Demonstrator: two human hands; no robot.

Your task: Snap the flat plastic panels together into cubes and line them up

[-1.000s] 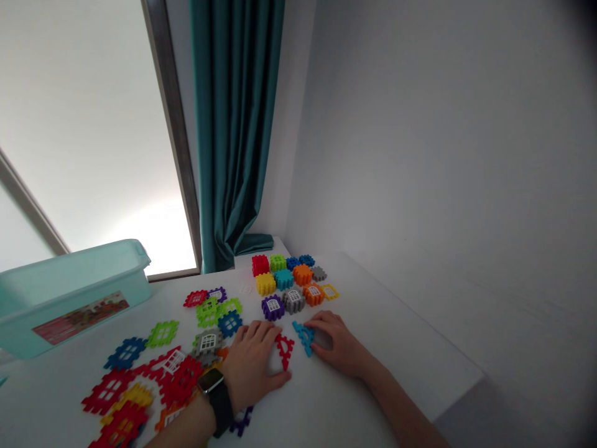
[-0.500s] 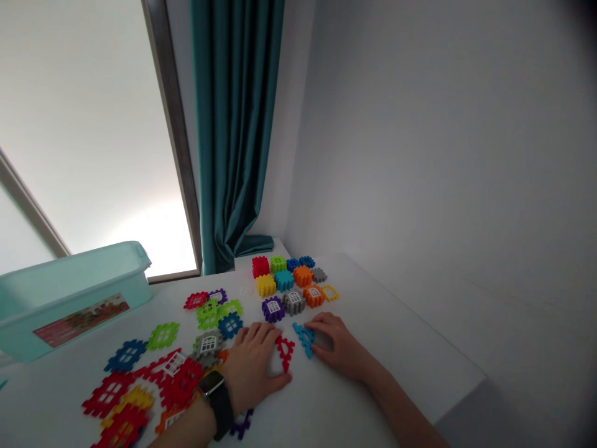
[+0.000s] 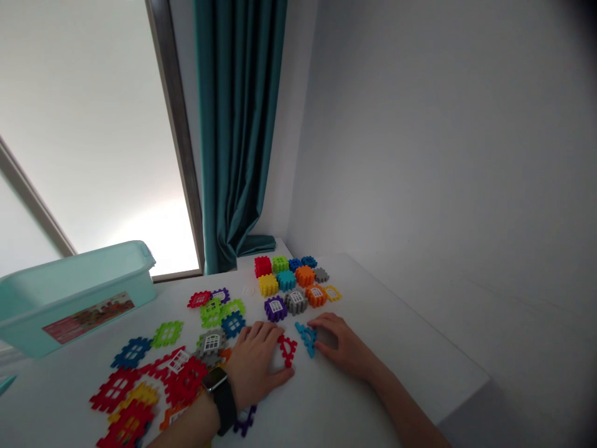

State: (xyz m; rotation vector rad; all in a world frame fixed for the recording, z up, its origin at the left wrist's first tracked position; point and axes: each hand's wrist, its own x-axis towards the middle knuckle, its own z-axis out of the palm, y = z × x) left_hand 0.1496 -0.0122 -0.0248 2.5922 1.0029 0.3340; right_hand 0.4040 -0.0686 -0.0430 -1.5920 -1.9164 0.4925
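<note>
My left hand (image 3: 255, 361), with a watch on its wrist, lies on the table with thumb and fingers apart. Its index fingertip is at the upper end of a red toothed triangular building piece (image 3: 288, 350), and the thumb is just below that piece. My right hand (image 3: 342, 345) has index finger and thumb at the edge of a light blue toothed triangular piece (image 3: 306, 339), pinching it flat on the table. A narrow gap separates the red and blue pieces. Part of a purple piece (image 3: 245, 422) shows below my left wrist.
Sorted stacks of toothed blocks, including a purple stack (image 3: 275, 308) and a yellow one (image 3: 268, 285), stand beyond my hands. Loose red (image 3: 116, 389), green (image 3: 166, 334) and blue pieces (image 3: 132, 353) spread leftward. A pale teal bin (image 3: 109, 311) stands at far left.
The view has shifted slightly, so everything appears a little further right. Both hands and the two triangular pieces keep nearly the same positions relative to each other.
</note>
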